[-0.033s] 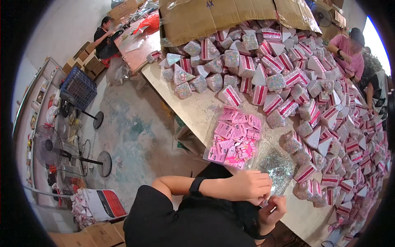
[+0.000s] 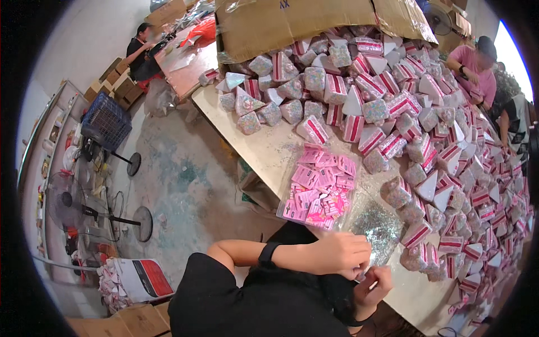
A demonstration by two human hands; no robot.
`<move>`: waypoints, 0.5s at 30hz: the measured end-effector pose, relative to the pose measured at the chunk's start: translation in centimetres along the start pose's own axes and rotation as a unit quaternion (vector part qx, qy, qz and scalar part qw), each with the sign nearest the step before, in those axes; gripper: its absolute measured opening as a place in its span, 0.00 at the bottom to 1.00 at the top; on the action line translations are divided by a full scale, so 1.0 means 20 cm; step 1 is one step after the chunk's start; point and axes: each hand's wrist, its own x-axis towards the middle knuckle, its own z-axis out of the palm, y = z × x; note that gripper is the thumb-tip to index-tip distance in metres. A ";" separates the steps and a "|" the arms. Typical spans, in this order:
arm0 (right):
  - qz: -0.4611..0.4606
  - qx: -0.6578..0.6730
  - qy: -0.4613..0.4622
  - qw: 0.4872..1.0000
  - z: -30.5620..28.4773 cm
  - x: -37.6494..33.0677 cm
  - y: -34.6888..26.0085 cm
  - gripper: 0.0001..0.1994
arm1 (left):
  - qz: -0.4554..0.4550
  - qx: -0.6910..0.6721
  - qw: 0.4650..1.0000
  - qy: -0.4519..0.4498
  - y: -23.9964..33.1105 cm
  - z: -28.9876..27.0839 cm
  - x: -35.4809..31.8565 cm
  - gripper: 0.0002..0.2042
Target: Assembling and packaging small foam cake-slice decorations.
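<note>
Work area: pale, smooth tabletop [image 2: 252, 147] running diagonally from upper left to lower right, silvery specks strewn over its bare parts.

Left hand [image 2: 341, 253] over the near edge, fingers curled and bent down toward the right hand [image 2: 376, 285], which is half closed, thumb and forefinger nearly meeting. Fingertips close together; cannot tell what, if anything, they pinch. Black band on the left wrist.

Just beyond the hands, a loose patch of silver glitter flakes [image 2: 379, 224]. Beside it, to the left, a shallow clear plastic tray [image 2: 284, 194] heaped with small flat pink printed cards [image 2: 323, 185].

Far and right parts of the tabletop: great pile of wedge-shaped, pink-and-white cake-slice pieces [image 2: 337, 90] with glittery sides, jumbled at all angles. Large brown cardboard sheet [image 2: 314, 25] along the pile's far side.

Room: grey concrete floor [image 2: 236, 191] with a blue-green stain. Black pedestal fan [image 2: 64, 199] at left, near a long wall shelf [image 2: 42, 163]. White, red and black sack [image 2: 147, 279] at lower left. Brown cartons [image 2: 124, 87] stacked behind a seated person in black [image 2: 137, 53]; another person, in pink [image 2: 477, 73], right of the pile.
</note>
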 end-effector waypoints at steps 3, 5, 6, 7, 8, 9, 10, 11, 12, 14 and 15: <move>0.079 0.065 0.007 0.995 -0.06 0.00 -0.06 0.05 | -0.128 -0.154 0.979 -0.024 0.03 0.00 0.01 0.08; 0.055 0.029 0.002 0.998 -0.09 0.03 -0.10 0.07 | -0.272 -0.299 0.908 -0.112 0.06 -0.05 0.04 0.07; 0.011 -0.004 -0.017 1.000 -0.12 0.05 -0.10 0.11 | -0.306 -0.334 0.880 -0.140 0.05 -0.06 0.06 0.07; 0.000 -0.005 -0.014 1.000 -0.12 0.06 -0.10 0.12 | -0.339 -0.367 0.850 -0.170 0.03 -0.07 0.07 0.08; -0.013 -0.007 -0.017 1.000 -0.12 0.07 -0.11 0.12 | -0.372 -0.400 0.815 -0.195 0.03 -0.07 0.06 0.09; -0.001 -0.013 -0.011 1.000 -0.13 0.08 -0.13 0.11 | -0.389 -0.441 0.784 -0.199 0.02 -0.05 0.05 0.08; -0.005 -0.017 -0.011 1.000 -0.13 0.08 -0.13 0.12 | -0.407 -0.480 0.750 -0.203 0.00 -0.04 0.03 0.08; -0.009 -0.015 -0.021 1.000 -0.13 0.09 -0.14 0.13 | -0.431 -0.551 0.692 -0.182 0.00 -0.02 0.00 0.07; -0.009 -0.016 -0.023 1.000 -0.13 0.07 -0.14 0.13 | -0.424 -0.525 0.707 -0.210 0.00 -0.02 0.01 0.05; 0.009 -0.001 -0.025 1.000 -0.13 0.07 -0.14 0.13 | -0.532 -0.557 0.578 -0.270 0.01 -0.07 0.07 0.05; 0.016 0.012 -0.027 0.999 -0.13 0.06 -0.14 0.13 | -0.548 -0.570 0.553 -0.262 0.03 -0.06 0.08 0.05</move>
